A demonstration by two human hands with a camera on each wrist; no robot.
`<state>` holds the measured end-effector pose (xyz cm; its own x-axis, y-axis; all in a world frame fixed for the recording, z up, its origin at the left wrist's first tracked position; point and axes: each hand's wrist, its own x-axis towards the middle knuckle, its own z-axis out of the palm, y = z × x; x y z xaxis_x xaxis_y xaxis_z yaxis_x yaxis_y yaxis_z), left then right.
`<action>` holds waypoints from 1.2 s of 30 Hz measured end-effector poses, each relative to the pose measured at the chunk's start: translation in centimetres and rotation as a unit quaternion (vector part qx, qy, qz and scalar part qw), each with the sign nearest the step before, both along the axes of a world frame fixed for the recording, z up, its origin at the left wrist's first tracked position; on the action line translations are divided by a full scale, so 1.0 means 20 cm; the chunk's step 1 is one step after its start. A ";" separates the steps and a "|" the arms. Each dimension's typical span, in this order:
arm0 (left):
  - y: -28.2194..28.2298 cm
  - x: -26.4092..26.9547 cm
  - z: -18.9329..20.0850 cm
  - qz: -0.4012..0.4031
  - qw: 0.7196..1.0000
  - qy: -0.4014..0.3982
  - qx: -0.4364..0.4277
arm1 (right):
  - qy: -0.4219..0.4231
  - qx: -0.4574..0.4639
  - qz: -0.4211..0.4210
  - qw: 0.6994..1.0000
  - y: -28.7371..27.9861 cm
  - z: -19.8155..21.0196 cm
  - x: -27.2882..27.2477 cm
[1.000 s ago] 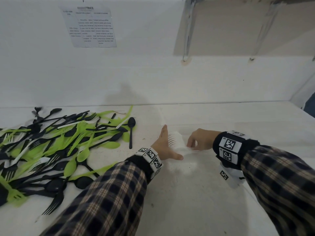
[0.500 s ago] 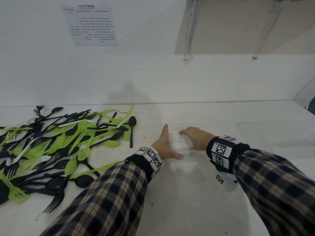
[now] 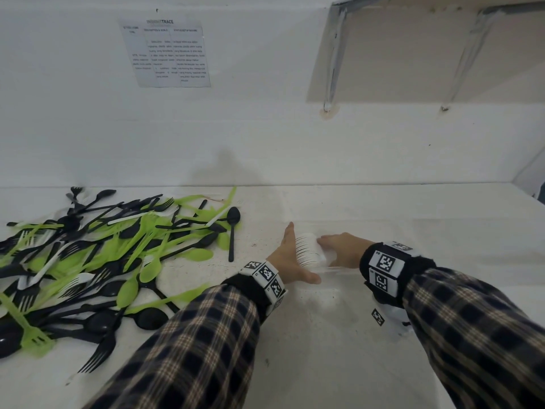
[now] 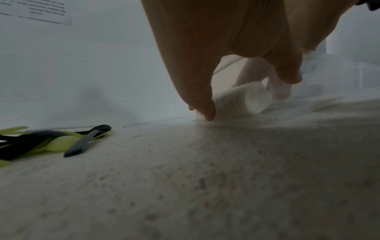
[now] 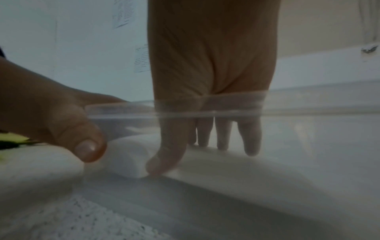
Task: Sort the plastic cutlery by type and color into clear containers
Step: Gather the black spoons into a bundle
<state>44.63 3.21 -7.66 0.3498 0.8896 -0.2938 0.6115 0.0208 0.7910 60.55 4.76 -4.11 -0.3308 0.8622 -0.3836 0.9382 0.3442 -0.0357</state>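
A stack of nested white plastic pieces [image 3: 309, 250] lies on its side inside a clear container [image 3: 333, 269] in the middle of the table. My left hand [image 3: 290, 256] stands flat with straight fingers against the container's left end, thumb toward me. From the right, my right hand [image 3: 339, 249] reaches over the rim, its straight fingers down on the stack. In the right wrist view those fingers show through the clear wall [image 5: 308, 107], touching the stack [image 5: 127, 155]. The left wrist view shows the stack [image 4: 240, 100] beyond my left hand [image 4: 205, 65].
A large mixed pile of green, black and white cutlery [image 3: 118, 252] covers the table's left side. A lone black spoon [image 3: 233, 228] lies at its right edge, close to my left hand. A white wall rises behind, with a shelf bracket [image 3: 330, 69] upper right.
My right hand moved left over the container and uncurled, its fingers now lying on the white stack. The left hand stayed in place.
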 end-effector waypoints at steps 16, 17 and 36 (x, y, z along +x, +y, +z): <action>-0.02 0.01 0.02 -0.001 1.000 -0.010 -0.011 | 0.036 -0.017 -0.013 0.999 -0.02 0.03 0.00; -0.02 0.01 0.02 -0.001 1.000 -0.007 -0.012 | 0.037 -0.021 -0.017 0.999 -0.02 0.03 0.00; 0.05 -0.28 0.18 0.007 0.990 0.133 0.053 | 0.182 0.067 -0.095 0.976 0.05 0.18 -0.16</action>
<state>39.00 4.18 -3.96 0.2602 0.9246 -0.2783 0.7984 -0.0440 0.6005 57.26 5.81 -0.45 -0.2530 0.9558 -0.1496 0.9196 0.1895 -0.3441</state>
